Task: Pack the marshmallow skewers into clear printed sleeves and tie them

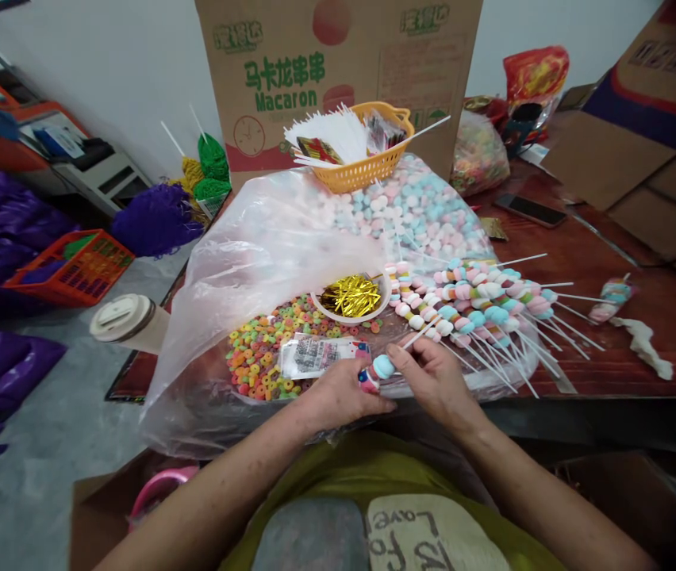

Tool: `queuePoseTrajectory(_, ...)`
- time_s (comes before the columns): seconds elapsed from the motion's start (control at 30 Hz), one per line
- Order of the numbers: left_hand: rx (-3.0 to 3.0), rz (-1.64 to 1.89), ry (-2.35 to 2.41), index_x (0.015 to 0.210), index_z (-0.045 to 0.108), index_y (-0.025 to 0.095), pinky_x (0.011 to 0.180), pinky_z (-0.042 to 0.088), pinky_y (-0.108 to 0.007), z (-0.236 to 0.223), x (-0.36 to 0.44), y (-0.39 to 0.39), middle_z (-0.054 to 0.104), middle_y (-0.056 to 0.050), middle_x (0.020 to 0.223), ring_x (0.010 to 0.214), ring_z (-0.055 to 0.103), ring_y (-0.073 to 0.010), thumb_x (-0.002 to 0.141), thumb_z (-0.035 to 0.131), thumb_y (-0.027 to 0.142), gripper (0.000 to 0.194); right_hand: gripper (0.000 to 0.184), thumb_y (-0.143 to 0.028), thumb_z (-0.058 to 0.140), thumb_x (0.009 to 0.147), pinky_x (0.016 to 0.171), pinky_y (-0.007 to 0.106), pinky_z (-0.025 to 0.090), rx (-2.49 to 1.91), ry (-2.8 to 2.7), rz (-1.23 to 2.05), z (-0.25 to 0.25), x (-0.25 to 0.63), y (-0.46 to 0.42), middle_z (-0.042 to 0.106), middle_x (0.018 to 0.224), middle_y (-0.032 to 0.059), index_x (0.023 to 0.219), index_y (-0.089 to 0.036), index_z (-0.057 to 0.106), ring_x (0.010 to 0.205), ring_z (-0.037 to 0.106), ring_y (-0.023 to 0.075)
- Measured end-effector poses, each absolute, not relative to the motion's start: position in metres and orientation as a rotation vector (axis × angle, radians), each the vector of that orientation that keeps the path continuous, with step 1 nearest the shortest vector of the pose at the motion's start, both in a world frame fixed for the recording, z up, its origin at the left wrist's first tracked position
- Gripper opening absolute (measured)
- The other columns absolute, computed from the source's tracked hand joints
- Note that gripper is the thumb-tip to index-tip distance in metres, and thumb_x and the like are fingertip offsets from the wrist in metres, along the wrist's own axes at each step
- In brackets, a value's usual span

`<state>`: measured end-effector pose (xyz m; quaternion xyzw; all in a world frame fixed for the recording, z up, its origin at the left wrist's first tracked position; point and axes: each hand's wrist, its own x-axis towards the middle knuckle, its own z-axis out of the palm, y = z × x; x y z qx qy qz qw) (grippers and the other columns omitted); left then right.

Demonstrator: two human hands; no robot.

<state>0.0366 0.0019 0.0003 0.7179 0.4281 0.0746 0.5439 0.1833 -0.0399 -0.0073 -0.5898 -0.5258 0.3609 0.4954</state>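
A candy skewer [384, 365] with a pale blue marshmallow at its near end lies across both hands. My left hand [338, 394] is closed round its candy part, where a printed wrapper seems to cover it; the far tip is hidden by the fingers. My right hand [438, 382] pinches close to the white stick, just below the marshmallow. Left of the hands lie flat printed plastic bags [321, 356] on loose coloured candy rings [263, 349]. Beyond them is a bowl [319, 305] of gold twist ties [355, 296]. To the right, unwrapped marshmallow skewers [481, 301] are piled.
A large clear bag of marshmallows [427, 210] spreads over the table, under a yellow basket [367, 170] of white sticks. A lidded cup [127, 321] stands at the left edge. Right are a phone [530, 209], a wrapped skewer [610, 300] and crumpled tissue [644, 346]. A carton [338, 71] stands behind.
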Motion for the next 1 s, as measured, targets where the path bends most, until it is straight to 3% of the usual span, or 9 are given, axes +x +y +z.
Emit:
queuePoseTrajectory(0.17, 1.760, 0.207, 1.004, 0.070, 0.059, 0.015, 0.054, 0.039, -0.020, -0.002, 0.041, 0.003, 0.055, 0.004, 0.060, 0.060, 0.048, -0.0113, 0.062, 0.063, 0.024, 0.013, 0.029, -0.040, 0.050, 0.081, 0.057, 0.025, 0.040, -1.510, -1.417, 0.840, -0.011, 0.171, -0.040, 0.053, 0.061, 0.0014, 0.064, -0.016, 0.052, 0.059, 0.048, 0.0132)
queuePoseTrajectory(0.3, 1.653, 0.114, 0.939, 0.071, 0.056, 0.015, 0.045, 0.033, -0.018, 0.007, 0.032, 0.003, 0.047, 0.007, 0.054, 0.050, 0.041, -0.0076, 0.062, 0.067, 0.031, 0.021, 0.030, -0.042, 0.049, 0.082, 0.054, 0.022, 0.040, -1.362, -1.426, 0.953, 0.009, 0.196, -0.033, 0.053, 0.069, -0.0009, 0.097, -0.016, 0.054, 0.060, 0.048, 0.0115)
queuePoseTrajectory(0.5, 1.573, 0.044, 0.929, 0.092, 0.053, 0.016, 0.038, 0.033, -0.018, 0.007, 0.036, 0.007, 0.050, 0.007, 0.059, 0.041, 0.042, -0.0065, 0.059, 0.068, 0.026, 0.038, 0.028, -0.035, 0.044, 0.086, 0.055, 0.022, 0.037, -1.293, -1.663, 1.055, 0.007, 0.194, -0.030, 0.051, 0.061, -0.0012, 0.068, -0.016, 0.054, 0.058, 0.046, 0.0105)
queuePoseTrajectory(0.6, 1.541, 0.218, 0.820, 0.102, 0.051, 0.014, 0.050, 0.040, -0.019, 0.007, 0.031, 0.015, 0.055, 0.003, 0.071, 0.055, 0.050, -0.0086, 0.057, 0.069, 0.019, 0.049, 0.029, -0.036, 0.046, 0.083, 0.052, 0.022, 0.035, -1.288, -1.608, 1.107, -0.012, 0.180, -0.029, 0.049, 0.057, -0.0017, 0.064, -0.016, 0.053, 0.055, 0.044, 0.0099)
queuePoseTrajectory(0.73, 1.707, 0.200, 0.892, 0.128, 0.038, 0.021, 0.069, 0.043, -0.026, 0.019, -0.002, 0.021, 0.058, -0.005, 0.098, 0.080, 0.054, -0.0159, 0.057, 0.075, 0.032, 0.081, 0.035, -0.037, 0.040, 0.087, 0.046, 0.021, 0.033, -1.306, -1.451, 1.141, -0.015, 0.188, -0.027, 0.045, 0.053, -0.0049, 0.106, -0.012, 0.055, 0.047, 0.041, 0.0092)
queuePoseTrajectory(0.8, 1.878, 0.071, 1.026, 0.120, 0.048, 0.019, 0.065, 0.041, -0.026, 0.021, -0.017, 0.018, 0.059, -0.003, 0.089, 0.075, 0.052, -0.0170, 0.055, 0.075, 0.039, 0.072, 0.043, -0.038, 0.041, 0.086, 0.046, 0.021, 0.033, -1.315, -1.385, 1.136, -0.006, 0.198, -0.026, 0.045, 0.052, -0.0048, 0.119, -0.010, 0.050, 0.047, 0.041, 0.0094)
queuePoseTrajectory(0.87, 1.925, -0.010, 1.033, 0.099, 0.058, 0.017, 0.062, 0.040, -0.024, 0.018, -0.025, 0.012, 0.057, 0.000, 0.077, 0.070, 0.050, -0.0155, 0.064, 0.068, 0.039, 0.043, 0.044, -0.037, 0.042, 0.086, 0.046, 0.022, 0.035, -1.329, -1.385, 1.074, 0.005, 0.207, -0.026, 0.047, 0.053, -0.0036, 0.118, -0.009, 0.053, 0.048, 0.043, 0.0098)
queuePoseTrajectory(0.93, 1.838, -0.035, 0.986, 0.088, 0.057, 0.015, 0.056, 0.038, -0.021, 0.013, -0.024, 0.007, 0.052, 0.003, 0.067, 0.062, 0.047, -0.0128, 0.072, 0.059, 0.036, 0.026, 0.043, -0.036, 0.043, 0.085, 0.048, 0.022, 0.038, -1.329, -1.481, 0.978, 0.014, 0.209, -0.026, 0.050, 0.054, -0.0022, 0.118, -0.011, 0.056, 0.049, 0.046, 0.0107)
queuePoseTrajectory(1.0, 1.738, -0.015, 0.928, 0.089, 0.055, 0.015, 0.052, 0.035, -0.020, 0.009, -0.019, 0.004, 0.049, 0.004, 0.063, 0.056, 0.044, -0.0105, 0.074, 0.056, 0.034, 0.024, 0.041, -0.032, 0.043, 0.085, 0.053, 0.024, 0.043, -1.308, -1.652, 0.906, 0.017, 0.204, -0.028, 0.056, 0.060, 0.0006, 0.119, -0.013, 0.057, 0.056, 0.052, 0.0127)
